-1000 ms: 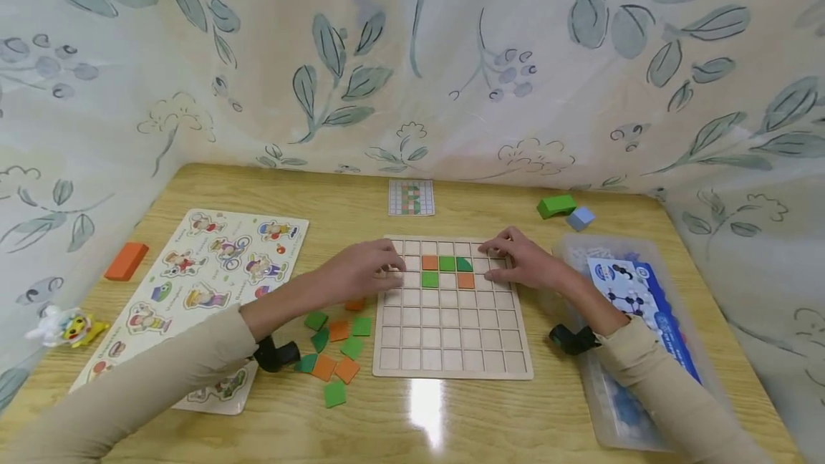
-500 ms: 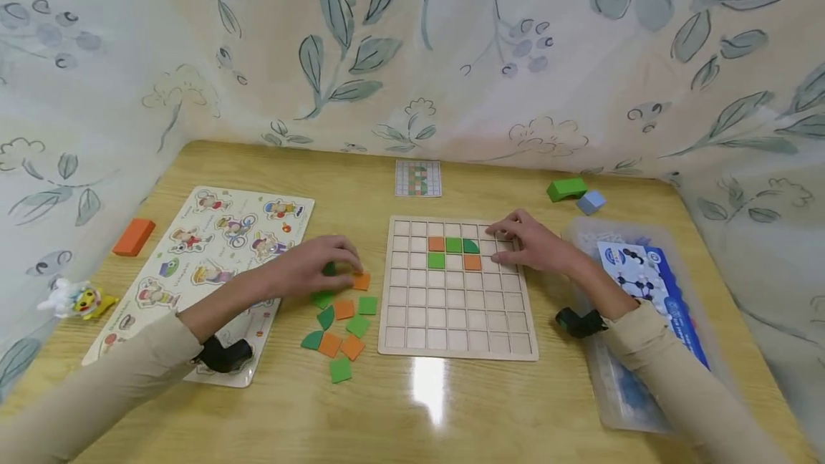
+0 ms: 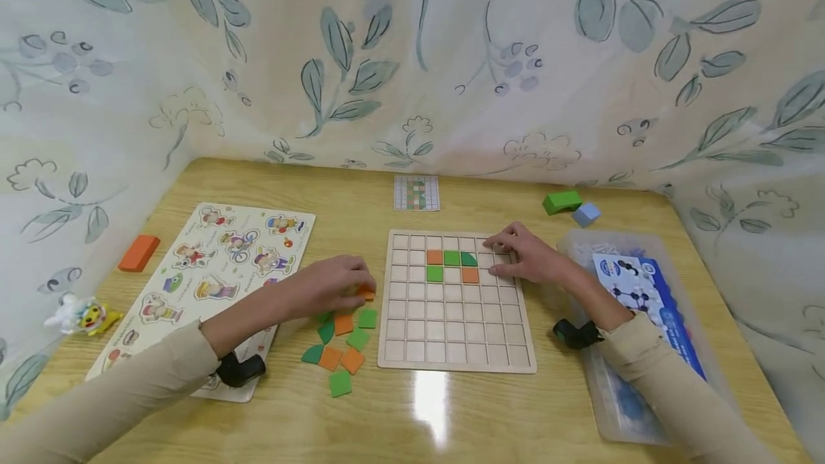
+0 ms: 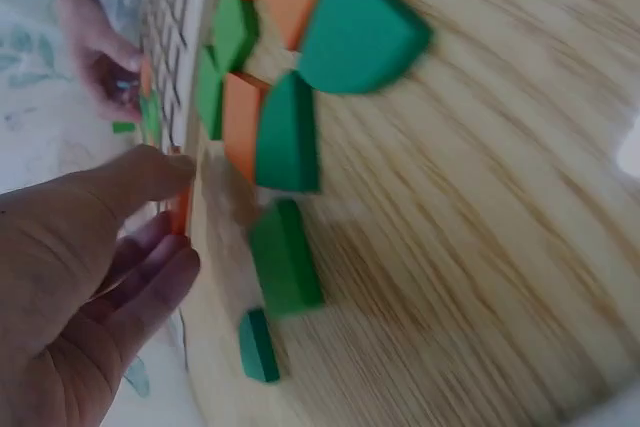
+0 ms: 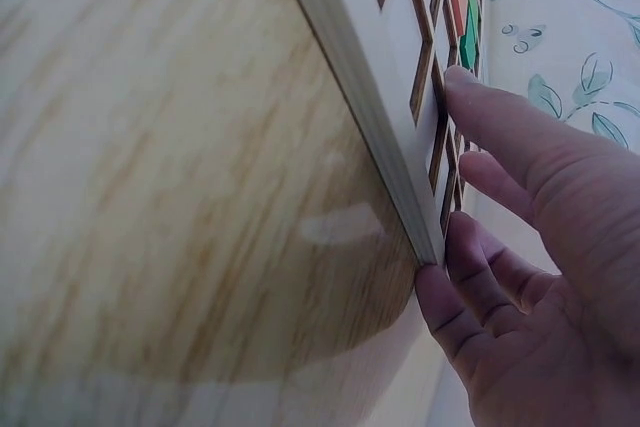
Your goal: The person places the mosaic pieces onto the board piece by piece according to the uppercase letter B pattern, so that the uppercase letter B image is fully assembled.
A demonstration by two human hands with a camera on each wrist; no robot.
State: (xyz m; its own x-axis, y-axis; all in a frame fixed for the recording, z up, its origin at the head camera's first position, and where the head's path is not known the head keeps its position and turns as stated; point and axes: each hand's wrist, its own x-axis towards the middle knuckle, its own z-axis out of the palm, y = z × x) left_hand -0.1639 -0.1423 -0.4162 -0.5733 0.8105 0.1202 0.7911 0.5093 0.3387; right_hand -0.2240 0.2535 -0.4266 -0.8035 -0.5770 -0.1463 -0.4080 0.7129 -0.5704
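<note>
My left hand [image 3: 335, 283] pinches an orange square tile [image 4: 181, 202] between thumb and fingers, left of the wooden grid board [image 3: 455, 369]. Under and in front of that hand lie loose tiles: green squares [image 3: 340, 383], orange squares [image 3: 352, 360] and dark green quarter-rounds [image 3: 312, 354]. My right hand [image 3: 530, 258] rests on the board's upper right part, its thumb on the grid and its little finger at the board's edge in the right wrist view. Set in the grid are orange [image 3: 435, 257] and green [image 3: 452, 258] squares and one dark green quarter-round [image 3: 468, 259].
A patterned card [image 3: 416, 193] lies behind the board. At the left are a picture puzzle board [image 3: 213, 256], an orange block [image 3: 138, 253] and a small toy figure [image 3: 87, 317]. On the right stand a clear plastic box [image 3: 589, 392], a green block [image 3: 561, 202] and a blue one [image 3: 586, 214].
My left hand has moved from the board's left edge to the loose tiles and now holds an orange tile. My right hand has stayed on the board.
</note>
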